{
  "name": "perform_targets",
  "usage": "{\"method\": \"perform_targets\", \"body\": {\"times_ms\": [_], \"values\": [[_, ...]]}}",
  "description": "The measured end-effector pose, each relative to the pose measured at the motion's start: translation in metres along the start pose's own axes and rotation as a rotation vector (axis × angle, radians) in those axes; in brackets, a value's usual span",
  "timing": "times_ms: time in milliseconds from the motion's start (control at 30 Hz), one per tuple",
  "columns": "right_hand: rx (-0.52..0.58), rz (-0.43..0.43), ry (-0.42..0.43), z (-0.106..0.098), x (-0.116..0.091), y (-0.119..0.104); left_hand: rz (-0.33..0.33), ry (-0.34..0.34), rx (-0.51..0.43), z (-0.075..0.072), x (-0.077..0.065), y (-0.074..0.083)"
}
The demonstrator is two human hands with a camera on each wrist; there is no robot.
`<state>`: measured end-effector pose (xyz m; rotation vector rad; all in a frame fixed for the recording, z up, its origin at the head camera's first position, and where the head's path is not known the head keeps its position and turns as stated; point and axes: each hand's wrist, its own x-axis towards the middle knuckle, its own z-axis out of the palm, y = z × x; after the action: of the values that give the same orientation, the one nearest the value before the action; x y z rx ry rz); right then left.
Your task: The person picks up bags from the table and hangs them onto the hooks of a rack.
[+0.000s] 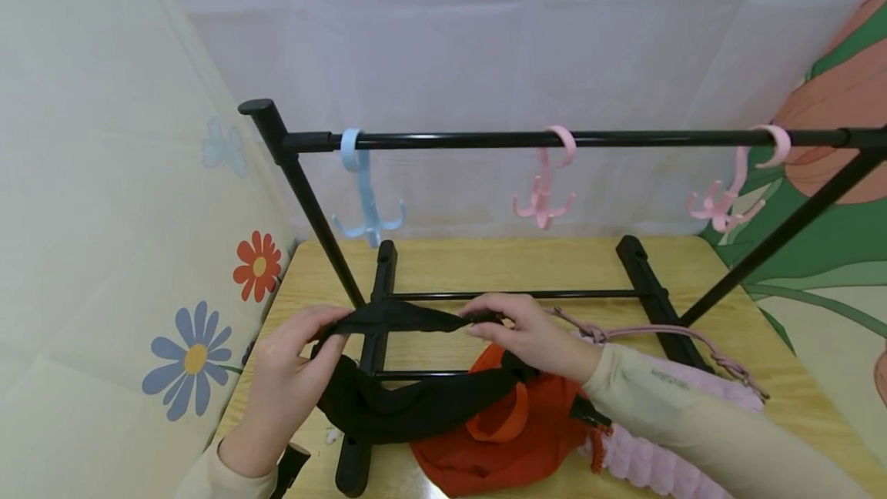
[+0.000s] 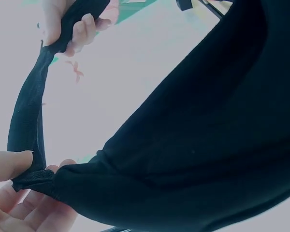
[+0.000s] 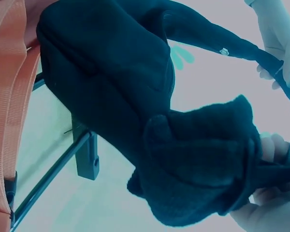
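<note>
A soft black cloth bag (image 1: 409, 410) hangs slack in a crescent below its strap (image 1: 395, 318), in front of the rack's left foot. My left hand (image 1: 291, 376) pinches the strap's left end between thumb and fingers; the left wrist view shows the join with the bag (image 2: 198, 135) there. At the strap's other end, my right hand (image 1: 537, 337) grips the black cloth, so the strap is stretched between both hands. In the right wrist view a bunched black flap (image 3: 198, 164) lies beside the right fingers. Under the right hand lies an orange-red bag (image 1: 478, 460).
A black rack (image 1: 457, 140) stands on the wooden table (image 1: 513, 260). From its top bar hang a blue hook (image 1: 367, 199) and two pink hooks (image 1: 543, 199) (image 1: 724, 202). A quilted lilac bag (image 1: 658, 468) with a knotted cord strap (image 1: 665, 329) lies under the right forearm.
</note>
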<state>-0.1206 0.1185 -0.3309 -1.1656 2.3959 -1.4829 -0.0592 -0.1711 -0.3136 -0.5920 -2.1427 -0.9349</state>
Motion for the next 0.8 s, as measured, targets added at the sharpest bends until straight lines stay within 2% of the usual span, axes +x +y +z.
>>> {"method": "perform_targets", "body": {"times_ms": [233,600,800], "values": [[-0.011,0.04,0.024,-0.006,0.005,-0.007,-0.003,0.007,-0.004,0.0,0.001,-0.001],[-0.05,-0.072,0.149,-0.011,0.014,-0.008,0.003,-0.008,0.003,-0.001,0.001,-0.002],[-0.086,-0.065,0.181,-0.014,0.019,-0.011,0.003,-0.045,0.03,-0.003,0.001,0.0]]}}
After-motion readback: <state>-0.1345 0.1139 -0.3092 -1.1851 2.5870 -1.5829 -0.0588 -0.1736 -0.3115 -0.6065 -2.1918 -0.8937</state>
